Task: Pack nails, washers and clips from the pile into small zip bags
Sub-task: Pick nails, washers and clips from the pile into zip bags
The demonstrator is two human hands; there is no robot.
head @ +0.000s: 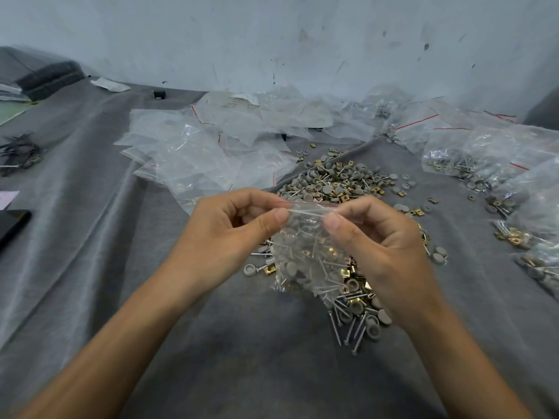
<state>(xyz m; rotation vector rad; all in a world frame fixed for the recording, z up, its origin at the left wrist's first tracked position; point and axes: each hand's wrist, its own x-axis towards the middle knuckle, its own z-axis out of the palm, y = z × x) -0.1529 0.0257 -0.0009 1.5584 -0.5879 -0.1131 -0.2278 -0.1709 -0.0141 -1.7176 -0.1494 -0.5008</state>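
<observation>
Above the near heap [358, 300], lifted off the grey cloth [211, 343]: one small zip bag [305, 255], clear with a red line along its mouth, part-filled with grey washers, thin nails and brass clips, too jumbled to count. Pinched at the top edge by two hands: left hand [239, 225] with thumb and forefinger closed on the left end of the mouth, right hand [378, 240] likewise clamped on the right end, both thumbs towards the camera, other fingers curled behind the plastic. Seal pressed closed or not: impossible to tell.

Two heaps of loose hardware on the cloth. Beyond the hands, the far pile [335, 179], mostly grey washers mixed with brass clips and nails. Directly under and right of the bag, the near heap, partly hidden by the right hand. At its front edge, some five or six loose nails [348, 331]. Left of the bag's bottom, one single washer [249, 270], just beside one brass clip [269, 270].

Further back on the left, one spread stack of empty zip bags [205, 152], uncountable through the overlapping plastic. Along the right edge, at least four filled bags [459, 155], each showing nails, washers and clips. At the far left, one dark flat slab [12, 225] and one tangle of black ties [18, 152]. Near the wall, one small black object [159, 94] and one white scrap [110, 85].
</observation>
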